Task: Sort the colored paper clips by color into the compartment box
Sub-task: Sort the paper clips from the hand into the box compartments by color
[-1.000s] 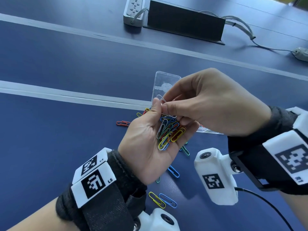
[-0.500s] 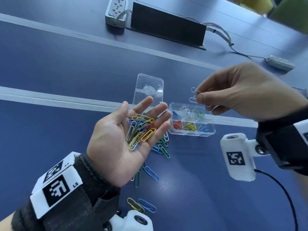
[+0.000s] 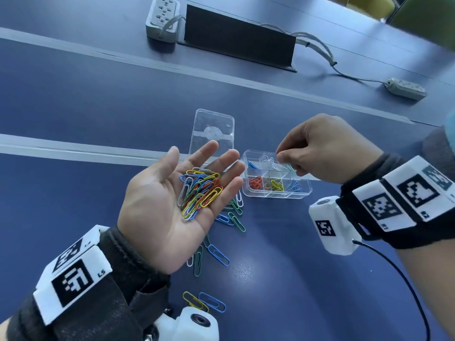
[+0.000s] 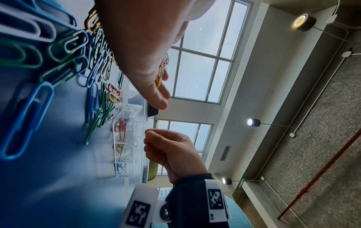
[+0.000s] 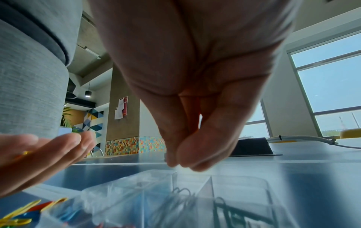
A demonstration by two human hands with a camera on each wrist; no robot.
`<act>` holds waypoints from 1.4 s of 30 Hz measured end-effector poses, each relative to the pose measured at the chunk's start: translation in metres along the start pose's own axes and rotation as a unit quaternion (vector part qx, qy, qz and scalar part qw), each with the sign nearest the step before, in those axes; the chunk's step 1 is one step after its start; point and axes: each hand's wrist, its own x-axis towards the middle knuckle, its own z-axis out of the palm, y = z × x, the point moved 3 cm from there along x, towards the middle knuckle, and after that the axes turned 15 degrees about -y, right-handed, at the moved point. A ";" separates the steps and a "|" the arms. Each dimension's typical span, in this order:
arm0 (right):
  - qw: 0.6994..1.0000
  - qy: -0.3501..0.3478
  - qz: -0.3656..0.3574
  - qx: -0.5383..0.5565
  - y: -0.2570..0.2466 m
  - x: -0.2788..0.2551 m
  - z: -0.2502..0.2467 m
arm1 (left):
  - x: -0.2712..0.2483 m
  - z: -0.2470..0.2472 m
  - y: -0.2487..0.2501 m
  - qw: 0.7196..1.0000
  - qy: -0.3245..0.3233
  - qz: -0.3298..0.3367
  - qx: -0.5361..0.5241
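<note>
Left hand (image 3: 170, 205) is palm up, fingers relaxed and spread, cradling a mixed pile of paper clips (image 3: 199, 193); clips in it mostly run long axis from the wrist side toward the fingertips, a few crossed. Right hand (image 3: 327, 151) hovers over the far middle cell of the compartment box (image 3: 304, 193), thumb and fingertips pressed together in a narrow grip; in the right wrist view the fingertips (image 5: 187, 160) are closed just above the cell, can't tell if a clip is between them. That cell holds white clips (image 3: 270, 162). Box long axis runs left-right on the bench (image 3: 295, 279); near row reads red, yellow, blue left to right, far row blue then white, with green partly hidden under the right hand. Clear lid (image 3: 213, 131) lies flat just beyond the left hand's fingertips. Loose clips (image 3: 216, 254) are scattered on the bench under and near the left hand, pointing various ways, incl. a yellow/blue pair (image 3: 204, 301) side by side near the left wrist. Bench is dark blue with pale seams; power strip (image 3: 162, 18), black cable hatch (image 3: 238, 38) and a second strip (image 3: 406, 88) sit at the far side. Room: large windows, ceiling spotlights.
</note>
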 end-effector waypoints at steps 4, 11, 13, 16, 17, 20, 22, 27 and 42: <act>0.999 0.014 -0.034 0.016 -0.005 -0.007 -0.005 | -0.002 0.006 0.000 0.999 -0.036 -0.014 -0.003; 0.973 -0.016 -0.227 -0.038 -0.057 -0.037 0.008 | -0.001 0.006 -0.003 0.998 -0.053 -0.037 -0.018; 0.962 -0.021 -0.256 -0.093 -0.066 -0.038 0.017 | -0.001 0.005 -0.003 0.998 -0.052 -0.036 -0.015; 0.953 -0.033 -0.267 -0.143 -0.068 -0.032 0.025 | -0.001 0.004 -0.003 0.997 -0.064 -0.032 -0.023; 0.951 -0.038 -0.272 -0.143 -0.068 -0.031 0.025 | -0.001 0.004 -0.002 0.997 -0.067 -0.031 -0.028; 0.950 -0.046 -0.280 -0.130 -0.069 -0.030 0.026 | -0.001 0.004 -0.002 0.996 -0.070 -0.035 -0.029; 0.950 -0.047 -0.284 -0.123 -0.069 -0.031 0.026 | -0.001 0.004 -0.003 0.997 -0.065 -0.043 -0.027; 0.948 -0.008 -0.299 -0.105 -0.065 -0.031 0.019 | 0.000 0.004 -0.002 0.998 -0.041 -0.031 -0.038; 0.915 -0.060 -0.365 -0.159 -0.067 -0.041 0.044 | 0.002 0.000 -0.001 0.999 -0.041 -0.011 -0.010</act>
